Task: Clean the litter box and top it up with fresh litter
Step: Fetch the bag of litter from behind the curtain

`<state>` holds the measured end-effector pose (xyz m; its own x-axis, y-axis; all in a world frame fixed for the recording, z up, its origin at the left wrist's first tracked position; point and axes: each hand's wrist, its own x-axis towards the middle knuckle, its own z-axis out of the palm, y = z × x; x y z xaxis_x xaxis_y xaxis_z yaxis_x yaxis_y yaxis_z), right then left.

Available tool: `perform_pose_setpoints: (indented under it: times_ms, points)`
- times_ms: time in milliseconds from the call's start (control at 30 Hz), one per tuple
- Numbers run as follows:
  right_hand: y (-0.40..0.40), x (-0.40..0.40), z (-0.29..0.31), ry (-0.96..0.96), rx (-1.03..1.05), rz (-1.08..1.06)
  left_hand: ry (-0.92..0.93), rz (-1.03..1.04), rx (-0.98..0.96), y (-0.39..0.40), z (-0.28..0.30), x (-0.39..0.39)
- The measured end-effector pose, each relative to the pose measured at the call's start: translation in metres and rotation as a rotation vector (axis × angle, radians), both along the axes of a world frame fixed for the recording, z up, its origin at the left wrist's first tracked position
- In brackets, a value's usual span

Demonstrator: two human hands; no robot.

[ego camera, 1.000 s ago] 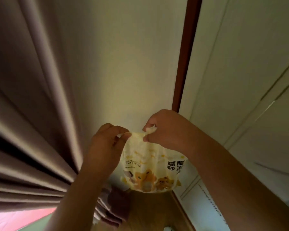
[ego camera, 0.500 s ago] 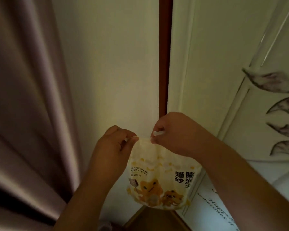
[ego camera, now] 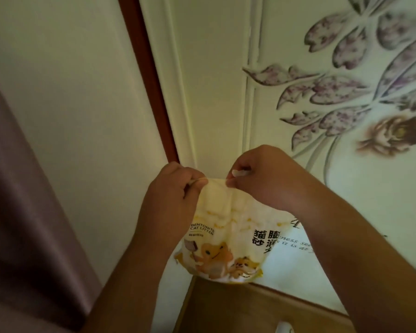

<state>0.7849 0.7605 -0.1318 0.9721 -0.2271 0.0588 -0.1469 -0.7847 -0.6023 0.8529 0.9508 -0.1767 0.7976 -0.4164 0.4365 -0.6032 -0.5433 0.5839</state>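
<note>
Up against a floral-decal wall (ego camera: 346, 97), left hand (ego camera: 171, 200) and right hand (ego camera: 262, 179) pinch the litter bag (ego camera: 226, 236) top.

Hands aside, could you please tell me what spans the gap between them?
In the head view, the top edge of the litter bag stretches between the left hand and right hand, both pinching it.
</note>
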Motion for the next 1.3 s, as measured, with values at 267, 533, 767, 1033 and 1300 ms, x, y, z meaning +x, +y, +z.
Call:
perform_pose_setpoints:
  times_ms: [267,533,767,1033,1300]
  points:
    - [-0.064,-0.073,-0.005,0.065,0.017,-0.210,0.026,-0.259,0.014,-0.089,-0.010,-0.026]
    - [-0.141,-0.149,-0.009,0.095,-0.010,-0.429,0.068,-0.483,0.051,-0.195,-0.019,-0.070]
    - [-0.200,-0.216,-0.011,0.118,-0.001,-0.648,0.051,-0.687,0.053,-0.285,-0.025,-0.113]
    - [-0.237,-0.263,-0.026,0.087,0.092,-0.985,0.039,-0.967,0.119,-0.375,-0.031,-0.141]
    - [-0.223,-0.289,-0.038,0.145,0.141,-1.346,0.037,-1.352,0.147,-0.433,-0.047,-0.160]
